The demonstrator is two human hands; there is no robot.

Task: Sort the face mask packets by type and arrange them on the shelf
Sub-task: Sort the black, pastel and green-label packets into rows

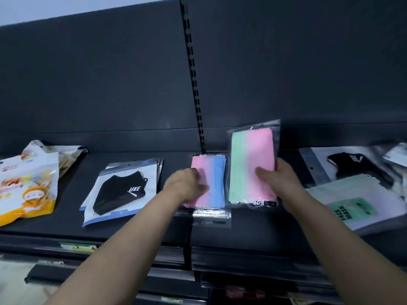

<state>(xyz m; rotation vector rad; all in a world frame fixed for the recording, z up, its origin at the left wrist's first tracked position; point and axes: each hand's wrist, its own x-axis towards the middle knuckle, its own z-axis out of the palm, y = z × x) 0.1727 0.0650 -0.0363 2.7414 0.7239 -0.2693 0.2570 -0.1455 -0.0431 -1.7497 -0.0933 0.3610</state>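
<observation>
On the dark shelf [123, 230] lies a pink-and-blue mask packet [214, 181] at the middle. My left hand [187, 183] rests on its left side, fingers curled over the pink part. My right hand [279, 179] grips a green-and-pink mask packet [248, 164] and holds it tilted up just right of the pink-and-blue one. A stack of black-mask packets [123, 188] lies to the left. Orange-and-white cartoon packets [26, 186] sit at the far left.
At the right lies a mixed heap: a black-mask packet [352, 166] and a white packet with a green "FACE MASK" label [352, 208]. A slotted upright [193, 80] splits the dark back panel. Lower shelf edges with price strips [77, 247] run below.
</observation>
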